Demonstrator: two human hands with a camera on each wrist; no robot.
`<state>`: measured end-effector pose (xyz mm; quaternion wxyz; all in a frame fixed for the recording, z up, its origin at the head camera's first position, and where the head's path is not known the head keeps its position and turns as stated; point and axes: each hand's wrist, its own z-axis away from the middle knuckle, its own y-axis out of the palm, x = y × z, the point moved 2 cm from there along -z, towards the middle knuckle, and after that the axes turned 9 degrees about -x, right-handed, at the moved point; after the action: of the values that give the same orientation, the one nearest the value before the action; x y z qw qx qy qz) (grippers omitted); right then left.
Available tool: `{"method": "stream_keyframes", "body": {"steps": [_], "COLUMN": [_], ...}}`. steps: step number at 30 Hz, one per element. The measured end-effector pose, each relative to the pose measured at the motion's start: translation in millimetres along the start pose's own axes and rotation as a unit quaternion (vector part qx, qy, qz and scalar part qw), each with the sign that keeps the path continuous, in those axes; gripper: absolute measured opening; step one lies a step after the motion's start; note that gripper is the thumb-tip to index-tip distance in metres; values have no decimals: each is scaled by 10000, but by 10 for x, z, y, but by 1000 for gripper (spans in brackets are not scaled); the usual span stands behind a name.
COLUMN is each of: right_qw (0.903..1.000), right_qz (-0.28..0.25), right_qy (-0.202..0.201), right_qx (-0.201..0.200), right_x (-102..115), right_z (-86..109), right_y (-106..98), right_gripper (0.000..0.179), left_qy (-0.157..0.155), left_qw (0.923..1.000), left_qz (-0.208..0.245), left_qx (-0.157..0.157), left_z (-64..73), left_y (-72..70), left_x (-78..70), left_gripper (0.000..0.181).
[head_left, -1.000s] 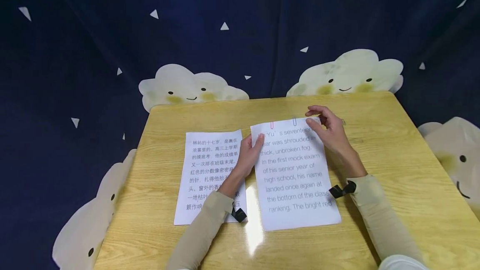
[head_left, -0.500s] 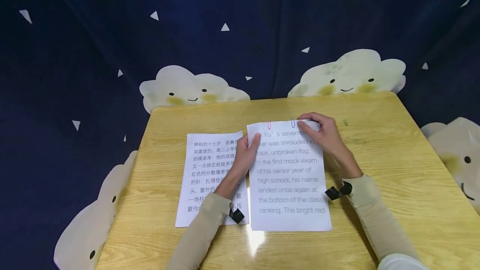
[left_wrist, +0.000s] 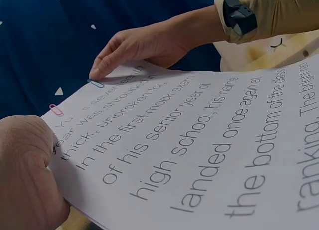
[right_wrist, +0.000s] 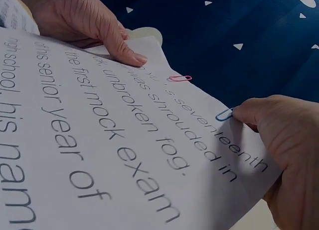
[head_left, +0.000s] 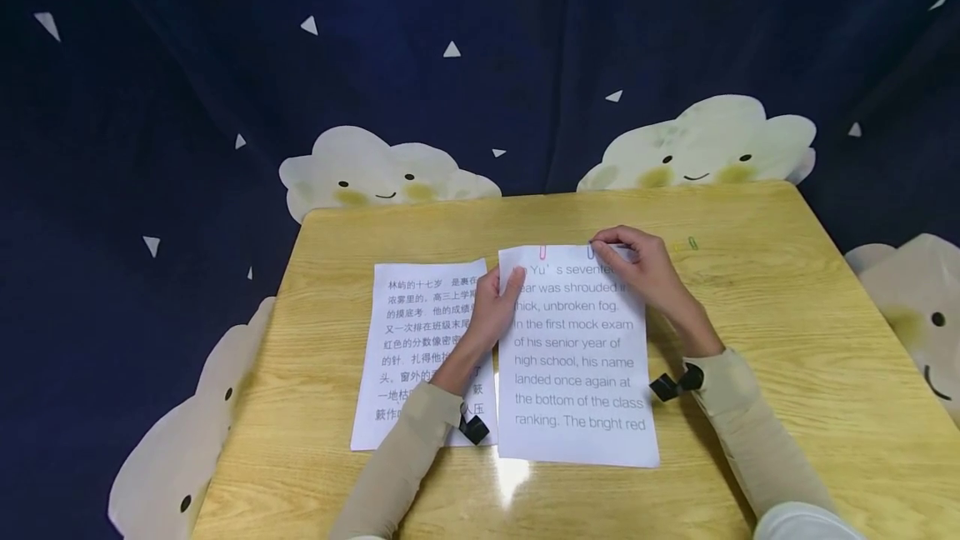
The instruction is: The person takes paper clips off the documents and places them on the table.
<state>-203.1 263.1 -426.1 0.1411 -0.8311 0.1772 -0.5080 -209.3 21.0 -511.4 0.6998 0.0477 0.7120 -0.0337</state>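
Note:
A sheaf of white sheets with large English print is held up off the table. My left hand grips its left edge, thumb on top and fingers behind. A pink paper clip and a blue paper clip sit on the top edge. My right hand pinches the blue clip's outer end at that edge, with the thumb tip in front; its other fingers are mostly hidden. In the left wrist view, the same blue clip lies under the right fingertips.
White sheets with Chinese print lie flat on the wooden table at the left, partly under my left forearm. A green paper clip and a small yellow clip lie beyond my right hand. A dark curtain hangs behind.
My right hand has moved left along the top edge to the blue clip, and its fingers have closed in. The English sheets have straightened and shifted slightly left.

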Motion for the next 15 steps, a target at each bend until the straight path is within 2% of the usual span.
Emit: {"method": "stream_keyframes", "body": {"steps": [4,10,12,15], "right_qw": [9997,9991,9991,9991], "right_qz": [150,323,340,351], "right_qy": [200,251,228,204], "right_qx": [58,115,103,95], "right_x": [-223,-258,-258,-265], "right_z": [7,4,4,3], "right_y": [13,7,3,-4], "right_gripper": [12,13,13,13], "left_qy": [6,0,-14,28], "left_qw": [10000,9999,9999,10000], "left_qz": [41,90,52,-27], "left_qx": [-39,-103,-94,-71], "left_z": [16,21,29,72], "left_y": [15,40,45,51], "left_x": [24,31,5,-112], "left_gripper": [39,36,33,29]}}
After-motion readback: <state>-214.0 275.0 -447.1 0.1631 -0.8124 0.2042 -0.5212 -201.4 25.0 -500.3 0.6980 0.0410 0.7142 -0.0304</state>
